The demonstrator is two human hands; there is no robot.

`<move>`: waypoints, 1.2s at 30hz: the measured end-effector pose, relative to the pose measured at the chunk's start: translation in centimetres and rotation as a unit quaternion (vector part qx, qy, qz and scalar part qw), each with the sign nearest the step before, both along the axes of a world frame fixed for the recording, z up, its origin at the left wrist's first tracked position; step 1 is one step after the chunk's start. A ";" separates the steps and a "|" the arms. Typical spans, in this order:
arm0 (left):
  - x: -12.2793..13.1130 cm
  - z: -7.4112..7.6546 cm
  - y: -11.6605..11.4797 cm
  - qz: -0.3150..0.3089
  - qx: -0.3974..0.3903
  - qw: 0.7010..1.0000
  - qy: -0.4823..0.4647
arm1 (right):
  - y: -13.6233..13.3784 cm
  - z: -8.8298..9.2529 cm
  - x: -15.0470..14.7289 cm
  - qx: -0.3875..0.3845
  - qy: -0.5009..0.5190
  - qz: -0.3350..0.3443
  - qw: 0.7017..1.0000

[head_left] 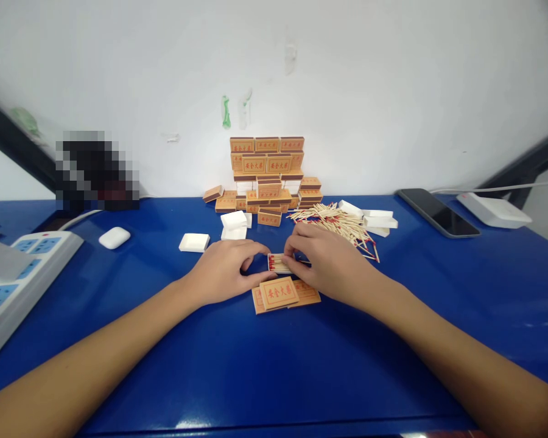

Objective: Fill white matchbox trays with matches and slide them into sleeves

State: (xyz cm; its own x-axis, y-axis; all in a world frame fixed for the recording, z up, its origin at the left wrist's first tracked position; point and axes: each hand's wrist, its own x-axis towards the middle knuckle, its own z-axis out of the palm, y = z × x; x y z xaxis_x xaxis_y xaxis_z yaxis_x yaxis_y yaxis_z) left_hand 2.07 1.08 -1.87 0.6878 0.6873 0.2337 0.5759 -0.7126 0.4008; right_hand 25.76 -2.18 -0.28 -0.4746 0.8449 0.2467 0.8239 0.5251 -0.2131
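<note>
On the surface (274, 371), covers (279, 294) lie nearest. Just beyond, fingers of the left hand (226, 267) grasp the tray (281, 272); those of the right hand (326, 255) touch its matches (276, 263), grip indeterminable. Farther: match pile (342, 224), stacked boxes (267, 163).

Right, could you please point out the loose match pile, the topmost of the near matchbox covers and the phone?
Loose match pile (341, 223): head view, visible sticks.
Topmost near matchbox cover (279, 293): head view, printed upper face.
Phone (438, 213): head view, middle of its upward face.
</note>
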 end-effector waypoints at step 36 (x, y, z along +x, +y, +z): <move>-0.1 -0.2 0.0 0.001 0.001 1.000 -0.006 | -0.4 1.3 0.8 -0.053 0.072 0.057 0.994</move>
